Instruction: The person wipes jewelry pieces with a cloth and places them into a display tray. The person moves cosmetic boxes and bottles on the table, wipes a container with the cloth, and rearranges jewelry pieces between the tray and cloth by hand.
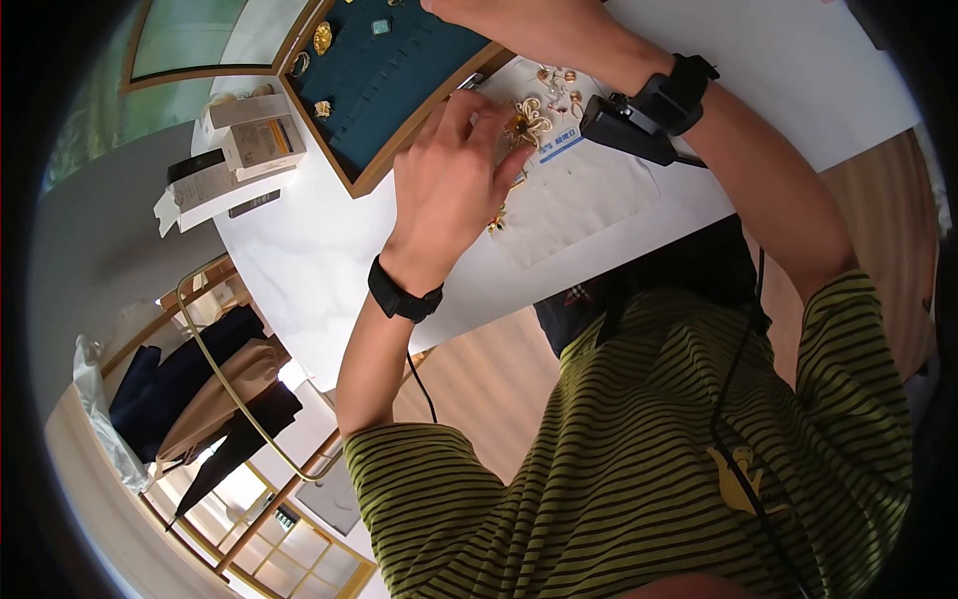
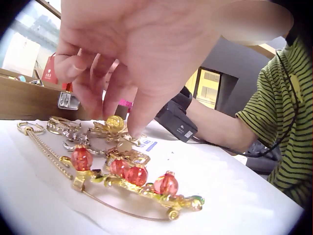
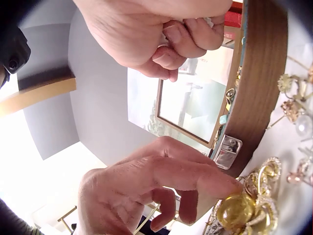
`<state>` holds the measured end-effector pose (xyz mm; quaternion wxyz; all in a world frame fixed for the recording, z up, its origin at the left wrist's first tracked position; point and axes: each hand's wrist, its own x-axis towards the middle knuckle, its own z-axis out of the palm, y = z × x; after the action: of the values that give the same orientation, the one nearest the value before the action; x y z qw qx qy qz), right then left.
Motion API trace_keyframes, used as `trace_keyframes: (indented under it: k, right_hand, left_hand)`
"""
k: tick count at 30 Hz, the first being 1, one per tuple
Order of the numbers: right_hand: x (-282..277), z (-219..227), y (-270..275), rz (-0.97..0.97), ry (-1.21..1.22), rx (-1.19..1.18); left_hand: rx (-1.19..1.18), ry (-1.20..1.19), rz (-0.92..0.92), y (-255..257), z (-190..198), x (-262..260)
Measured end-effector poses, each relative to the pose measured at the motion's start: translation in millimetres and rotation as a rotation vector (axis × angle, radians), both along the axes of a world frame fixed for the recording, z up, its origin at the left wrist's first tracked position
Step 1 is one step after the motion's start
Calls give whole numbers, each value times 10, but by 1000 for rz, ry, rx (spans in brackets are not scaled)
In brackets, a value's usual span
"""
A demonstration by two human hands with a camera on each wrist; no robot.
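My left hand bends over a gold brooch with curling petals and a round yellow stone. In the right wrist view its index finger touches the yellow stone; in the left wrist view thumb and finger pinch around the gold piece. My right hand is raised over the jewellery case, its fingers curled around a small pale piece, mostly hidden. A gold branch brooch with red beads lies on the white cloth nearest the left wrist camera.
Earrings and pearl pieces lie beside the case. Inside its dark green lining sit a gold ornament and a turquoise square piece. The case has a metal latch. Small boxes stand at the table's left edge.
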<state>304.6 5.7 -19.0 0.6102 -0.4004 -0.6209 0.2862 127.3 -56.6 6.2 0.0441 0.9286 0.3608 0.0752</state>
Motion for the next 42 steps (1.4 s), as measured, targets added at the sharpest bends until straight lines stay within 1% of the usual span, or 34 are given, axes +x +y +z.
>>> trace_keyframes:
  k: [3, 5, 6, 8, 9, 11, 12, 14, 15, 17, 18, 20, 21, 25, 27, 30, 33, 42]
  right_hand:
    - [-7, -9, 7, -19, -6, 15]
    - [-6, -6, 6, -19, -5, 9]
    - [-6, -3, 3, -19, -4, 10]
    - [-2, 15, -6, 7, 6, -47]
    - [0, 19, -7, 7, 7, -44]
    - [8, 30, -13, 11, -20, -41]
    - [5, 31, -18, 15, -21, -35]
    - [-5, 27, -17, -22, -33, -31]
    - [-3, 37, -18, -18, -30, -17]
    - [6, 61, -29, 6, -21, -61]
    - [4, 69, -28, 7, -17, -46]
    - [3, 77, -31, 1, -33, -73]
    - [5, 72, -31, 5, -29, -80]
    - [14, 91, -51, 17, -15, -88]
    - [12, 86, -44, 9, -27, -69]
    - [-2, 69, -33, -7, -22, -39]
    - [9, 75, -36, 3, -27, -49]
    - [10, 62, -37, -2, -41, -38]
  left_hand:
    - [-5, 6, 10, 20, 34, -9]
    - [-28, -19, 114, 96, 129, -82]
    - [-27, -19, 113, 160, 199, -113]
    - [25, -72, 249, 341, 349, -201]
    - [28, -72, 249, 454, 388, -288]
    - [37, -77, 347, 728, 443, -474]
    - [43, -79, 351, 849, 438, -564]
    - [78, -15, 487, 1068, 365, -759]
    - [93, -15, 491, 1163, 320, -859]
    - [216, 116, 514, 1291, 250, -1032]
    - [232, 116, 516, 1328, 235, -1104]
    - [128, 201, 627, 1376, 223, -1181]
    - [64, 202, 674, 1403, 223, -1226]
    - [-20, 242, 698, 1437, 214, -1284]
    - [-149, 242, 756, 1424, 217, -1263]
    - [-89, 290, 723, 1414, 180, -1276]
    - [-65, 288, 712, 1390, 156, -1262]
    - [-70, 230, 723, 1363, 138, -1217]
